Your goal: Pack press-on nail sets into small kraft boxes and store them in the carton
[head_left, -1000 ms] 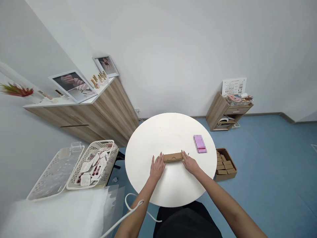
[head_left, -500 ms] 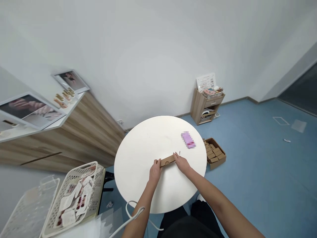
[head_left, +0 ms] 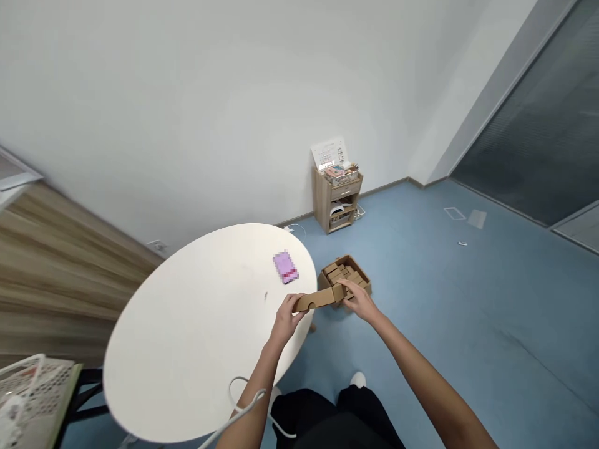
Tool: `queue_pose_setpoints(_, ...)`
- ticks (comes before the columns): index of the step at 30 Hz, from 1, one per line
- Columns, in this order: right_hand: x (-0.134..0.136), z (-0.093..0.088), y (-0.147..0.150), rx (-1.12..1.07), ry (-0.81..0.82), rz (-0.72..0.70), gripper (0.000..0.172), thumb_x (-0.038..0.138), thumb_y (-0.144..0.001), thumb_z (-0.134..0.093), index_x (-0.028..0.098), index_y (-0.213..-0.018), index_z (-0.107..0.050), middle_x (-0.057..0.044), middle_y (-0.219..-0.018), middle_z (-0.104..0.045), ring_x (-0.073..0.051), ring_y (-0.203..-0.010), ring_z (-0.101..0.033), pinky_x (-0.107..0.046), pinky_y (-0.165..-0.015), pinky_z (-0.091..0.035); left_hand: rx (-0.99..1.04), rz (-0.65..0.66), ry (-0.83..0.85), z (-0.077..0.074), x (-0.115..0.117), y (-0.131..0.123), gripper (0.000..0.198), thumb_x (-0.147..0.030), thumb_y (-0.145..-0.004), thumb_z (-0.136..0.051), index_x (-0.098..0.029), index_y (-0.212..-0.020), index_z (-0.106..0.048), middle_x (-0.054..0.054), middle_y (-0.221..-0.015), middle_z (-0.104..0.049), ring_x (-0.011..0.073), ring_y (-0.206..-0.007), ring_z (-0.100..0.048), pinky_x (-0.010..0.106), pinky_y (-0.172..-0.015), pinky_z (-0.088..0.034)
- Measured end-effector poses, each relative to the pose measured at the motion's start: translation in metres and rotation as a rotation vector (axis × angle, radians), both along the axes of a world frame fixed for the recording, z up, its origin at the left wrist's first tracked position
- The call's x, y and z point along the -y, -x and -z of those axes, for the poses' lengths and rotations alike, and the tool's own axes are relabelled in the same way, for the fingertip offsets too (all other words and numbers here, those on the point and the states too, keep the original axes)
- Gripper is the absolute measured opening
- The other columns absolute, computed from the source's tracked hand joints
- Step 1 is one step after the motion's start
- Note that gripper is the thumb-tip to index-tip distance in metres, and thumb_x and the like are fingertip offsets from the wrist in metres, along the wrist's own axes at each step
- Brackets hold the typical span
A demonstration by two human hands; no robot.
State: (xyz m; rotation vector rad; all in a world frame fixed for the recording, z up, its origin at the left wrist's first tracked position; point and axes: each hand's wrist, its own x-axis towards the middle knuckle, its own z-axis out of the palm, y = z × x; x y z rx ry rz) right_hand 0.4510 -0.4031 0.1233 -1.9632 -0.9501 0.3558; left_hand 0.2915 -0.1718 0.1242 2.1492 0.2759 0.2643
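A long, narrow brown cardboard box (head_left: 318,299) is held level between my two hands, over the right edge of the white round table (head_left: 187,324). My left hand (head_left: 286,315) grips its left end, near a half-round notch in the side. At the box's right end, the fingers of my right hand (head_left: 358,299) are closed on it. Just beyond that hand, on the floor, stands an open carton (head_left: 365,282) with several similar small brown boxes (head_left: 344,272) inside. My hands and the held box cover part of the carton.
A blurred-out purple item (head_left: 285,267) lies on the table, with a tiny dark object (head_left: 266,295) near it. A white cable (head_left: 243,408) loops by my left forearm. A wooden cabinet (head_left: 322,199) stands against the wall, and a white basket (head_left: 37,386) is at lower left.
My view has turned right. Both hands have carried the cardboard box from above the table's middle to its right edge, close to the carton.
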Motion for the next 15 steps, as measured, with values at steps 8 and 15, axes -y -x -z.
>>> queue_pose_setpoints(8, 0.118, -0.001, -0.088, -0.126, 0.091, -0.036, 0.047, 0.025, -0.081, -0.060, 0.027, -0.128, -0.054, -0.008, -0.126, -0.058, -0.022, -0.112, -0.058, -0.035, -0.090, -0.053, -0.087, 0.083, 0.135, 0.049, 0.097, -0.114, 0.044, -0.022, -0.078, -0.062, -0.026, -0.122, -0.058, 0.006, -0.128, -0.060, 0.0228, -0.119, -0.055, 0.038, -0.101, -0.046)
queue_pose_setpoints(15, 0.109, 0.065, -0.171, -0.178, 0.194, 0.007, 0.051, 0.024, -0.076, -0.069, 0.023, -0.126, -0.059, -0.010, -0.118, -0.061, -0.023, -0.102, -0.062, -0.035, -0.085, -0.054, -0.209, -0.133, 0.032, 0.121, 0.152, -0.195, 0.083, -0.015, -0.083, -0.048, -0.019, -0.154, -0.006, 0.013, -0.161, -0.012, 0.0272, -0.148, -0.010, 0.047, -0.120, -0.018)
